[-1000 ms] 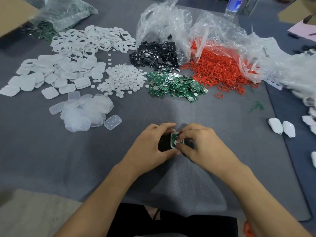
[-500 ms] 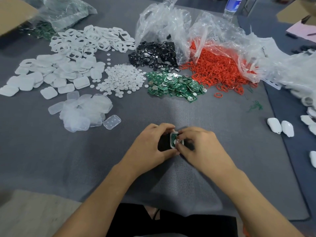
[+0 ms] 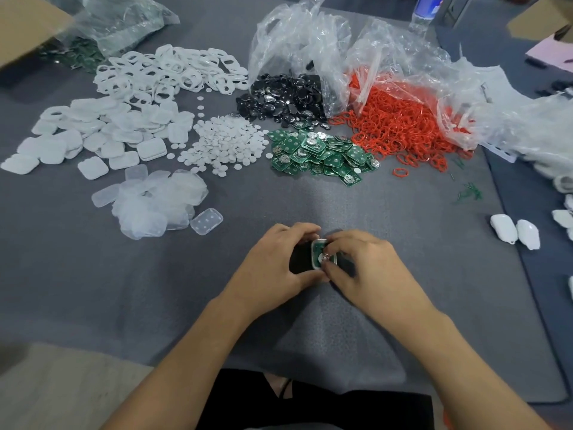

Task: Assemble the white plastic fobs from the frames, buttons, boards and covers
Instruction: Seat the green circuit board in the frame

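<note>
Head camera looks down, and we see the fob (image 3: 323, 257) in the lower middle of the frame, low over the grey mat (image 3: 310, 200). It is a small white shell with a green board showing inside it. The left hand (image 3: 273, 268) holds it from the left, with fingers curled over the far edge and the thumb at the near edge. The right hand (image 3: 369, 268) pinches it from the right with curled fingers, and its thumb tip sits at the near corner. We cannot tell if the fob touches the mat.

Above the hands, in the middle of the frame, lies a pile of green boards (image 3: 322, 156). Just left of it is a heap of little round white buttons (image 3: 223, 144). Further left are the white covers (image 3: 93, 138), and above those, in the upper left, the white frames (image 3: 167, 72). Below the covers sits a pile of clear soft pads (image 3: 158, 200).

In the upper middle, black pieces (image 3: 285, 100) spill out of a clear bag (image 3: 297, 35). Right of them is a big heap of red rings (image 3: 400, 125). Near the right edge, two white shells (image 3: 514, 232) lie side by side. A water bottle (image 3: 426, 7) stands at the top edge.
</note>
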Demonstrator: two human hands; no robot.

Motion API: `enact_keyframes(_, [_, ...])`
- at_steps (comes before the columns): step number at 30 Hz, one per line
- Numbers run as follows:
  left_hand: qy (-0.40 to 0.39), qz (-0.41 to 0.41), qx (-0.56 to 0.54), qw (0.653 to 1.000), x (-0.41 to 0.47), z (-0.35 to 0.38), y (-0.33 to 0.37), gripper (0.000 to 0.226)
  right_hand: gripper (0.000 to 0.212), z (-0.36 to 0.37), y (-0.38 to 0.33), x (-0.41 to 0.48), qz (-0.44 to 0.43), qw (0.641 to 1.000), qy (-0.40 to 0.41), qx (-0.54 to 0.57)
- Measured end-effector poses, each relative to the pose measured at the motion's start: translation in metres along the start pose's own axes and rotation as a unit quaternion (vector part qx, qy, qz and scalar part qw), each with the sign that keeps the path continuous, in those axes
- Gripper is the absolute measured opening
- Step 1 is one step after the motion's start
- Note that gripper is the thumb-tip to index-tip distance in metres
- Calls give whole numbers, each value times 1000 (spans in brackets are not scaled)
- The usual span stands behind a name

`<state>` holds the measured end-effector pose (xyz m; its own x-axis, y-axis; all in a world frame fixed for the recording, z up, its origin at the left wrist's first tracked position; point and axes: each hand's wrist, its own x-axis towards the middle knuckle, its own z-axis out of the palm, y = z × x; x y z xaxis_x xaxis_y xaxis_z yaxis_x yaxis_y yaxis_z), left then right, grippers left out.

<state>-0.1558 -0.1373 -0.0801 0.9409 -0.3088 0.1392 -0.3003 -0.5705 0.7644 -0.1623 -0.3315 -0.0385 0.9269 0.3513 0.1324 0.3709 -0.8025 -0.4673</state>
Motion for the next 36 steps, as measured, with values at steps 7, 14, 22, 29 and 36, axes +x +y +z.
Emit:
enact_keyframes(7, [1,0,-1,1000,0,-1,1,68,11,3,1,-1,-1,1000,13,19])
enact_keyframes(14, [-2,-2,-11,1000,0,-1,0,66,11,3,1,0,2,1000,9,19])
enact_keyframes(22, [-4,-6,-14,1000,1,-1,-2,61,11,1,1,4,29,999,8,40])
enact_keyframes(29, [-9,5,-5,1000,2,0,-2,64,5,9,4,-7,-11,999,29,25])
enact_keyframes(36, [-3,13,1,1000,2,1,-3,62,15,16,5,-12,-7,997,74,24])
